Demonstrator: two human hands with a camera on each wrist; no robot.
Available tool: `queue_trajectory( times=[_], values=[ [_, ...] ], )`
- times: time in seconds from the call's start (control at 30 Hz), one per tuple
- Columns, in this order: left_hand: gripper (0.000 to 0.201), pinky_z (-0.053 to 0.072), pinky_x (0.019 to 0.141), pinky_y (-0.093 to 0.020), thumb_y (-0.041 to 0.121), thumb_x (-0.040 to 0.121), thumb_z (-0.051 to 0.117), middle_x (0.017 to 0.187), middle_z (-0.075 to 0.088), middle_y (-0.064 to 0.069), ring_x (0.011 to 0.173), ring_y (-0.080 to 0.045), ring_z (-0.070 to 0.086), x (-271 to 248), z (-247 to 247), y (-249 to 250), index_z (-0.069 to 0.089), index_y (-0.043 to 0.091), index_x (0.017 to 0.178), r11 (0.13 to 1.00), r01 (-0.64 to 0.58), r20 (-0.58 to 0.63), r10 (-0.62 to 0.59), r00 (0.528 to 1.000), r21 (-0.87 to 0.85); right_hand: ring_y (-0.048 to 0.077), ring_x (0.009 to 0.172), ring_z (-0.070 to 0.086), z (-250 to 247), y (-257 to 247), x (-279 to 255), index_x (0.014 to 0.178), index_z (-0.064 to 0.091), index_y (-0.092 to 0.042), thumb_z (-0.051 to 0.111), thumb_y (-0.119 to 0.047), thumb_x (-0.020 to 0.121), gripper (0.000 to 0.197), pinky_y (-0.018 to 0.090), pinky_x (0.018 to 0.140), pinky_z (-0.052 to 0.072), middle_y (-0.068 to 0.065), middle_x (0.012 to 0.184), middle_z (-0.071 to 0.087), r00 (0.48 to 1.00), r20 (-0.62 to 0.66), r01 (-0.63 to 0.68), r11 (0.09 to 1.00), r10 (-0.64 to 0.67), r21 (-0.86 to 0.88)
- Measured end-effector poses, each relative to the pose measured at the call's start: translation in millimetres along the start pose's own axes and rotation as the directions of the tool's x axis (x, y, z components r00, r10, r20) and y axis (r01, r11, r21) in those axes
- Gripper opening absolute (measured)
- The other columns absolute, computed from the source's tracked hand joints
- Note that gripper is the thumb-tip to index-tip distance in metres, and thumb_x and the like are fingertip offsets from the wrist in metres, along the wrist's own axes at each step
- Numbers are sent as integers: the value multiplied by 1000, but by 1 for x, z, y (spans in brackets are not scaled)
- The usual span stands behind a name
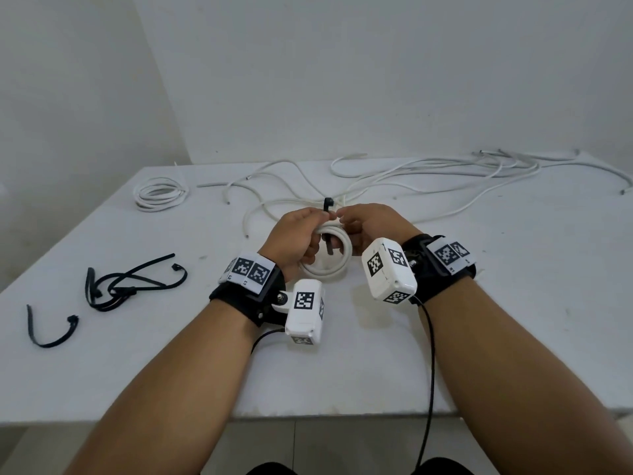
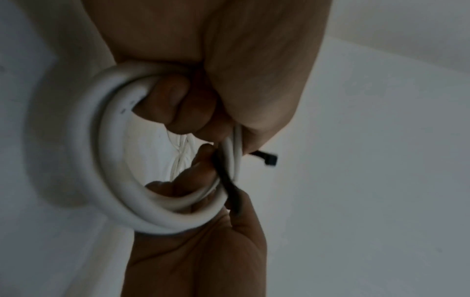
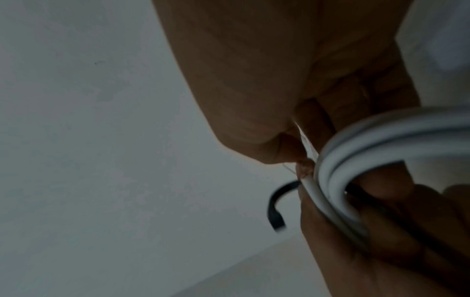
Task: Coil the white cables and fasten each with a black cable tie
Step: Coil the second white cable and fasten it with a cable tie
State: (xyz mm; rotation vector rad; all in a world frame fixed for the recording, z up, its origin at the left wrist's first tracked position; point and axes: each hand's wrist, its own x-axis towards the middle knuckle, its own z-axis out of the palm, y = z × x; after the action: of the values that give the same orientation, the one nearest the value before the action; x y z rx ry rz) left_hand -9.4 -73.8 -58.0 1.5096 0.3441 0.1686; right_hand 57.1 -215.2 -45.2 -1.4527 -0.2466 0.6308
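Note:
A small coil of white cable (image 1: 327,271) is held above the table between both hands. My left hand (image 1: 297,234) grips one side, its fingers (image 2: 175,104) curled through the coil (image 2: 84,152). A black cable tie (image 1: 327,202) crosses the coil, its head sticking up past the left thumb (image 2: 270,159). My right hand (image 1: 370,222) holds the other side and pinches the tie's strap (image 2: 229,186) against the coil with its thumb. In the right wrist view the coil (image 3: 394,128) sits between both hands and the tie's curved end (image 3: 273,209) juts out to the left.
A coiled white cable (image 1: 160,193) lies at the rear left. Several loose white cables (image 1: 428,176) sprawl along the back by the wall. Spare black ties (image 1: 130,282) and one single tie (image 1: 51,329) lie left. The table's front edge (image 1: 342,414) is close to me.

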Motion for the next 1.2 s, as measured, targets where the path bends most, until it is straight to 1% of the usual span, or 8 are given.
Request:
queue_trajectory(
  times=[0.13,0.3,0.37,0.5,0.7,0.9,1.03,1.2],
  values=[
    [26,17,39,-19,19,92,55,47,27,4,38,-10,19,-1,-11,4,47,16,67,984,65,-72,-78,994,-167,30,77,66,11,-1,-11,104,59,-5,57,-14,93,14,40,79,53,23,95,64,991,119,53,997,-59,51],
    [27,14,43,-21,17,91,52,49,21,4,41,-10,16,0,-26,11,44,17,65,947,45,-116,-86,990,-317,34,99,67,12,-1,-13,124,56,-18,72,0,84,47,46,90,54,7,113,69,916,318,282,956,-243,-84],
    [30,14,42,-20,15,90,50,49,18,4,41,-11,14,3,-30,12,42,17,61,943,40,-114,-82,990,-330,36,107,68,15,0,-14,123,59,-20,74,10,78,56,46,92,54,6,123,65,884,344,369,924,-316,-101],
    [30,16,39,-19,13,88,47,51,17,4,41,-11,13,4,-32,12,43,16,59,946,44,-98,-80,992,-323,20,101,71,19,1,-17,104,71,-17,75,14,74,43,30,84,56,-4,130,62,844,357,499,831,-401,-247],
    [21,18,42,-22,14,86,52,53,26,2,43,-12,18,-4,-26,15,46,16,66,968,0,-138,-36,990,-253,-4,85,61,23,5,-12,88,76,-31,81,-13,79,21,12,78,44,-10,125,58,773,308,616,541,-554,-572],
    [33,25,44,-23,16,94,48,48,38,3,40,-13,29,-9,-20,13,52,21,61,985,-160,-151,169,974,70,1,112,61,29,6,-11,90,76,-20,77,-18,83,7,18,84,48,-16,131,61,635,170,707,479,-753,-521],
    [42,25,46,-24,19,93,52,49,41,2,42,-14,30,-10,-19,11,55,27,52,972,-171,-125,192,973,159,5,98,68,25,5,-9,88,77,-14,75,-12,83,6,29,80,56,-12,108,73,636,110,703,514,-764,-492],
    [15,27,44,-23,22,92,57,52,46,2,44,-13,32,-11,-19,12,62,20,78,960,-183,-96,207,974,214,9,81,73,28,8,-7,88,77,-12,75,-10,82,6,24,78,58,-5,92,76,642,-23,685,587,-766,-432]
  ],
)
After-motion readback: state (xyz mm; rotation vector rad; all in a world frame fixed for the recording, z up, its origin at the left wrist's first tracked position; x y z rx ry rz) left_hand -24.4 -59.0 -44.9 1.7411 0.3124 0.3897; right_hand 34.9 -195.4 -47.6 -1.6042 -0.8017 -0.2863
